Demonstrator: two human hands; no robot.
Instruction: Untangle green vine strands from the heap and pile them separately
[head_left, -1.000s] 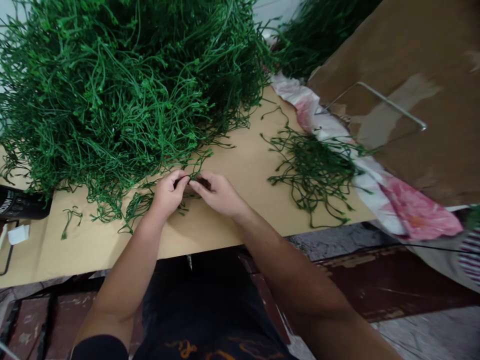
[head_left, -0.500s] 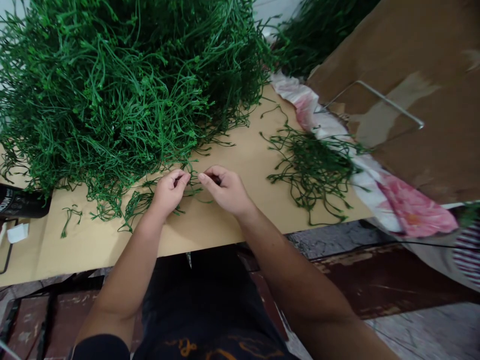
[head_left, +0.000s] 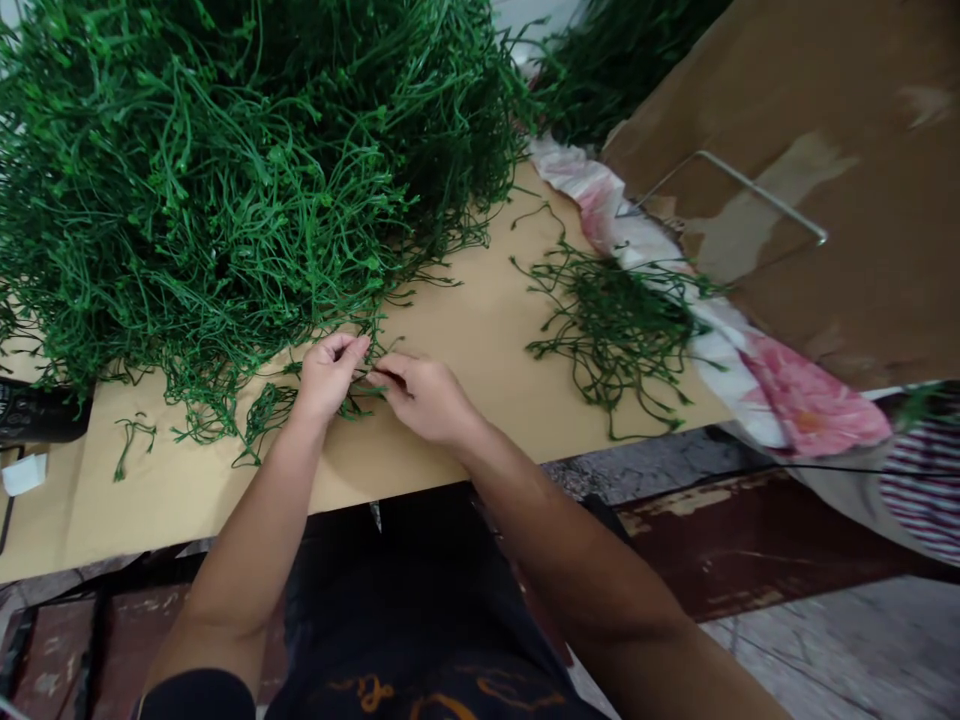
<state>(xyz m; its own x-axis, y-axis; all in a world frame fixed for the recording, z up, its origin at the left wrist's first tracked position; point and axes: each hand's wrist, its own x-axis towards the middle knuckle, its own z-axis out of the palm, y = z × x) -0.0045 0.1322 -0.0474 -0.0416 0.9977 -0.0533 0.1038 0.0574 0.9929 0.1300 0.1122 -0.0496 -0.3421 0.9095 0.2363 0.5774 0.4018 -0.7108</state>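
Note:
A large heap of green plastic stems (head_left: 247,200) covers the back left of the table. At its front edge my left hand (head_left: 328,375) is closed in a pinch on a green stem. Just to the right, my right hand (head_left: 421,395) is also closed, thumb and fingertips together beside thin green stems; what lies between them is too small to make out. A smaller, looser pile of dark green stems (head_left: 615,325) rests on the table to the right. One short green piece (head_left: 133,440) lies apart at the left.
The tan board tabletop (head_left: 480,330) ends close to my body. A black container (head_left: 41,410) and a white paper scrap (head_left: 25,474) sit at the left edge. On the right are floral cloth (head_left: 817,400) and a large brown cardboard sheet (head_left: 840,280) with a metal rod.
My right hand has moved left and slightly down, turning its fingers toward my left hand. The view has shifted a little.

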